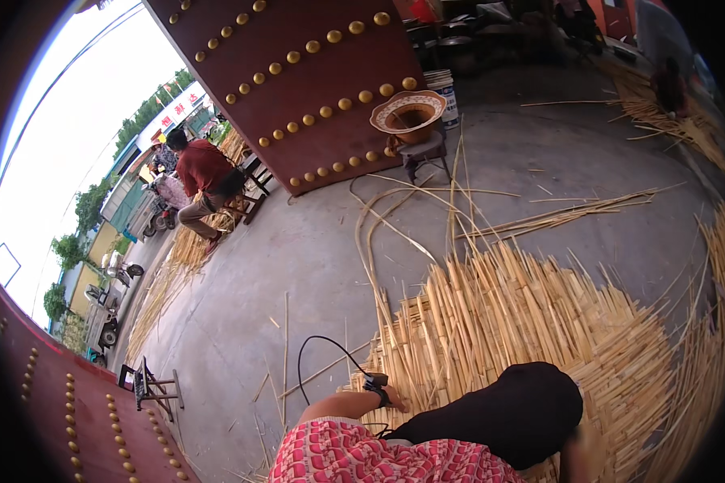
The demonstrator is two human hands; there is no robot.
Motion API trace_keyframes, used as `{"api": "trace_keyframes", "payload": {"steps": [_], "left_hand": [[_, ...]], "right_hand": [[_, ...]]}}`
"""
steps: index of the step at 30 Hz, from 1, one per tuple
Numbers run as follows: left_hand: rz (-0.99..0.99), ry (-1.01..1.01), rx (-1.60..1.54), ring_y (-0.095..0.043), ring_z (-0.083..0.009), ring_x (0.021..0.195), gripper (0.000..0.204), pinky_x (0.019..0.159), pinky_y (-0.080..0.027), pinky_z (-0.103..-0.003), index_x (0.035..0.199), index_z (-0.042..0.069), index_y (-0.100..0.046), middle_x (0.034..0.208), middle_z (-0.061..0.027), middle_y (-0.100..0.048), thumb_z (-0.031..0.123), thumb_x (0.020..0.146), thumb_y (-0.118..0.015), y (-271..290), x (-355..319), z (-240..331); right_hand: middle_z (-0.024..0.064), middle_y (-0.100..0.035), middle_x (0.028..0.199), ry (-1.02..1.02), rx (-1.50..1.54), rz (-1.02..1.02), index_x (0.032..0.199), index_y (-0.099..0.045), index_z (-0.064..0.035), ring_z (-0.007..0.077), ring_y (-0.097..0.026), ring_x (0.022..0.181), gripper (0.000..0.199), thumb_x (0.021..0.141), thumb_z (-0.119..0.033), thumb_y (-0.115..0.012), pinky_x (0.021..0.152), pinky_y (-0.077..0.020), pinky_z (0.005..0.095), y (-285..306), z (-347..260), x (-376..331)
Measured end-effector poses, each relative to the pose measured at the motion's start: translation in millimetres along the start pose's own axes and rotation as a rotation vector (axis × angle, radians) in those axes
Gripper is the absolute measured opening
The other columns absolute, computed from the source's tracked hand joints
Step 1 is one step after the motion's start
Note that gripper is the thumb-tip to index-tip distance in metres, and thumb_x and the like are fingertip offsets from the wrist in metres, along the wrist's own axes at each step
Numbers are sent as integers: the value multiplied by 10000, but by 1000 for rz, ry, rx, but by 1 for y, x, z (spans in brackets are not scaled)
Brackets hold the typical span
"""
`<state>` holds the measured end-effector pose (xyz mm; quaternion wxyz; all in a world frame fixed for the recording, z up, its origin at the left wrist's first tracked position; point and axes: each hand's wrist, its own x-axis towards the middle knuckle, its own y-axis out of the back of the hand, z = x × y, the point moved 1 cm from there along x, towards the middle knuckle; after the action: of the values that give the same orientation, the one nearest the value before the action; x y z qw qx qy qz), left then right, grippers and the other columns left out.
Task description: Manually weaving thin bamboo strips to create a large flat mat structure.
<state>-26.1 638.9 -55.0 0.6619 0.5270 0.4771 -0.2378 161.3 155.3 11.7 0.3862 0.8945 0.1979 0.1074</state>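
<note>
A large woven mat of split yellow reeds (491,314) lies on the floor in front of me, its loose strip ends sticking out along the far edge. My left hand (395,399) is down at the mat's left side, beside my bent knee in black cloth (507,406). A black device with a cable is strapped to that wrist. How the left fingers are set is too small to make out. On the other side of the knee, low over the mat, my right hand (575,457) is smeared by motion, and its fingers cannot be read.
Long loose reed strips (572,211) lie beyond the mat, with more reeds (715,322) along the right. A straw hat (408,113) rests on a small stool (421,150) by a studded red door (298,80). A seated person (208,173) works outside; a folding stool (157,390) stands left.
</note>
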Motion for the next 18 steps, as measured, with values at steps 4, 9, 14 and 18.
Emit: {"api": "trace_keyframes", "payload": {"steps": [4,9,14,18], "left_hand": [[7,-1,-31,-674,-284,992,851,836,-509,-393,933,58,-762,1019,-172,-709,801,520,-731,-5,4,-10],[-15,-41,28,-664,-293,1018,830,844,-502,-397,996,85,-758,1074,-165,-699,789,560,-704,3,-2,-1],[-22,-30,44,-659,-292,1036,868,854,-500,-397,1020,72,-751,1100,-170,-692,808,564,-691,-2,3,-7],[-25,-25,21,-668,-299,1017,925,853,-504,-397,987,37,-750,1065,-177,-700,847,545,-680,-3,4,-7]], "right_hand": [[174,-596,1192,50,-55,-12,1274,-538,-20,313,-567,1105,373,952,-208,-561,964,-440,405,2,-4,-5],[165,-592,1199,93,-142,-15,1278,-539,-22,304,-559,1117,366,956,-195,-550,976,-433,400,9,-3,-17],[155,-588,1206,159,-211,-16,1282,-541,-23,294,-550,1129,359,960,-181,-540,988,-426,394,13,-9,-26],[148,-584,1211,198,-256,-13,1285,-542,-25,287,-543,1138,354,963,-171,-531,998,-421,390,15,-12,-20]]}}
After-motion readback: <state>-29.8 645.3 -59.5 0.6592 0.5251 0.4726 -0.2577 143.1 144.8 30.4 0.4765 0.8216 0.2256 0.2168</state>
